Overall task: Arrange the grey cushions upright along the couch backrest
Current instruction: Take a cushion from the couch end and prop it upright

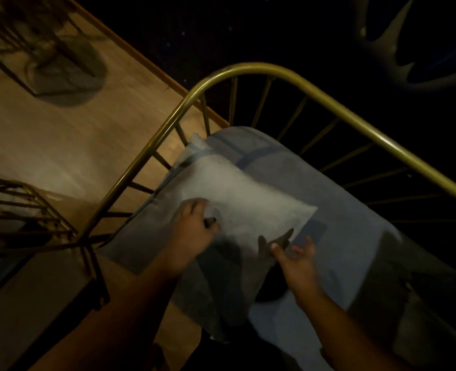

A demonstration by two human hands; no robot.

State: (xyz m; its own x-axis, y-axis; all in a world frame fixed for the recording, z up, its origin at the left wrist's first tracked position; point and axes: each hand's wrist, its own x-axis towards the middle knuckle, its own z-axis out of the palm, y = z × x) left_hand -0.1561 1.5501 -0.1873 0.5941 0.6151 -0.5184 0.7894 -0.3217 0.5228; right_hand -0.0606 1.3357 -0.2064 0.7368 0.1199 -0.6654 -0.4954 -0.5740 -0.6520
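Cushion (237,199) lies on the couch seat (355,258) beside the brass backrest rail (146,162); left hand (194,231) grips its edge, right hand (296,259) spread open; best lifted by both sides.

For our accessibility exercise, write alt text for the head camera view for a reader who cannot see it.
Seen from above in dim light, a person's left hand grips the edge of a grey cushion lying on a couch seat, while the right hand hovers open beside it. A curved brass rail frames the seat, with wooden floor beyond.
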